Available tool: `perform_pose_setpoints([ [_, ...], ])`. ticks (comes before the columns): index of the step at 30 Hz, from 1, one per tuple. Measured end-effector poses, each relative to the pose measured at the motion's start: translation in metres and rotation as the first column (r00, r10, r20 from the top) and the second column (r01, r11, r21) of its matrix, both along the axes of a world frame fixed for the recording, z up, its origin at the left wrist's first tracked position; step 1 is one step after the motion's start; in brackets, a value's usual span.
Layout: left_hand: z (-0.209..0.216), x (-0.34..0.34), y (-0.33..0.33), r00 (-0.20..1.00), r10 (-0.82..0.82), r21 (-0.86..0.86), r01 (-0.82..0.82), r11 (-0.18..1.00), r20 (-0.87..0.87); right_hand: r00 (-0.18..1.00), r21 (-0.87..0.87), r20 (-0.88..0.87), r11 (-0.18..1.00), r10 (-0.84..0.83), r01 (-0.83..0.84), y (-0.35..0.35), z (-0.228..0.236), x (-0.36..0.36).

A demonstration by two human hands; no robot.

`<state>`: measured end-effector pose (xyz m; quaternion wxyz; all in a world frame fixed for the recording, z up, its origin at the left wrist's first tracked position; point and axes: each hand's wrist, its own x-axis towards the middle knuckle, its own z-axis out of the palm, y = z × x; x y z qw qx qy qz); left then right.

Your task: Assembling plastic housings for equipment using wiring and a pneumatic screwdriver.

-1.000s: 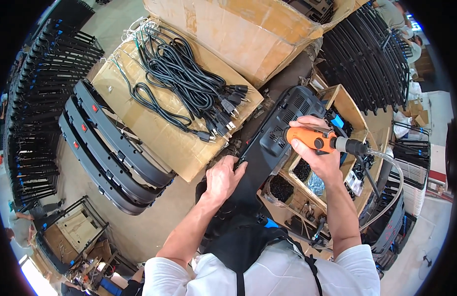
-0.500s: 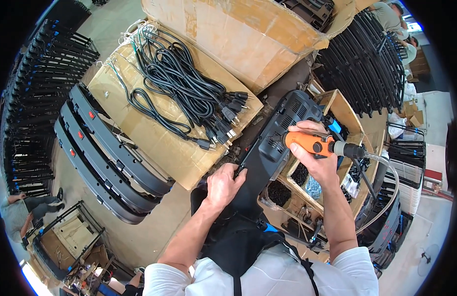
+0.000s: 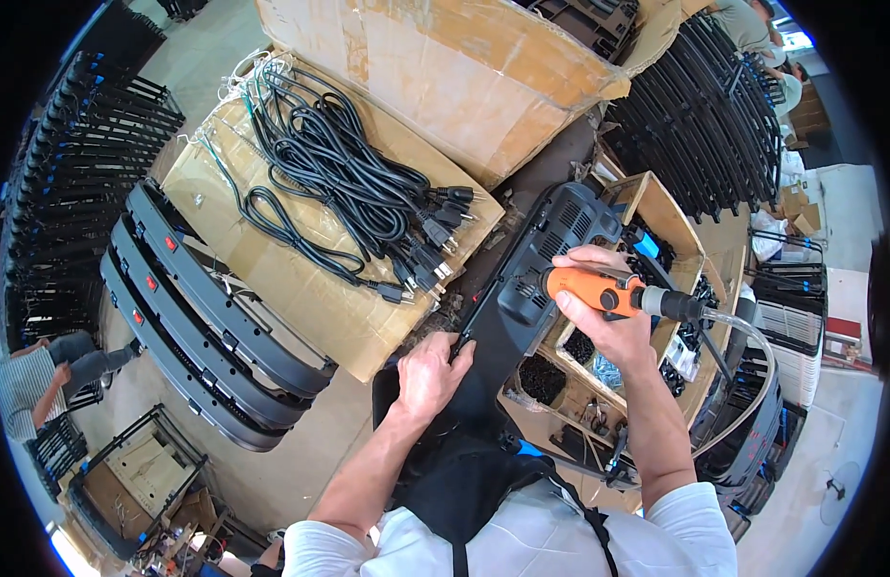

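My right hand [image 3: 618, 332] is wrapped round an orange air screwdriver [image 3: 595, 289], with a clear hose [image 3: 752, 325] running off its back end. The tool lies nearly level over a black plastic housing [image 3: 498, 361] with vent slots, in front of me. Its working tip is hidden behind the tool body and the housing, so contact cannot be told. My left hand [image 3: 431, 377] grips the left edge of that housing, thumb and fingers closed on it. Left of it, a bundle of black power cords [image 3: 344, 183] rests on a flattened cardboard sheet [image 3: 300, 298].
At right, a wooden parts box [image 3: 690, 226] has compartments of black screws [image 3: 541, 379] and silver screws [image 3: 607, 371]. Curved black covers [image 3: 219, 332] with red switches stand at left. A large cardboard box [image 3: 445, 72] is behind. Black frames [image 3: 700, 115] are stacked. A person [image 3: 41, 380] is at far left.
The view has shifted slightly, moving the bench things a little left. Both hands keep their hold on the housing and the air screwdriver. The person at far left has moved further into view.
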<state>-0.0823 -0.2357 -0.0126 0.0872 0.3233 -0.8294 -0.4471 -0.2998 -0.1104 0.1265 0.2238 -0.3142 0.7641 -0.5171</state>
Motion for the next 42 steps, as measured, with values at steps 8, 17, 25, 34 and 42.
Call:
perform_pose_setpoints([
  [8,0.001,-0.003,0.001,1.000,0.010,-0.012,-0.010,1.000,0.003,0.998,0.045,-0.026,0.998,0.053,-0.052,-0.005,-0.014,0.005],
  [17,-0.005,-0.001,0.002,1.000,0.026,0.048,-0.026,0.999,0.014,0.993,0.093,-0.103,0.994,0.062,-0.052,-0.019,-0.019,0.014],
  [25,-0.007,0.000,0.002,1.000,0.017,0.052,-0.017,0.999,0.003,0.990,0.215,-0.050,0.970,0.130,-0.116,-0.032,-0.013,0.021],
  [34,-0.013,0.004,0.004,0.997,0.025,0.021,-0.023,1.000,-0.074,0.995,0.057,0.008,0.993,0.103,-0.103,-0.024,-0.033,0.020],
  [42,-0.019,0.003,0.000,0.989,0.019,-0.007,-0.020,1.000,-0.144,0.998,0.037,-0.051,0.999,0.029,-0.028,-0.032,-0.038,0.026],
])
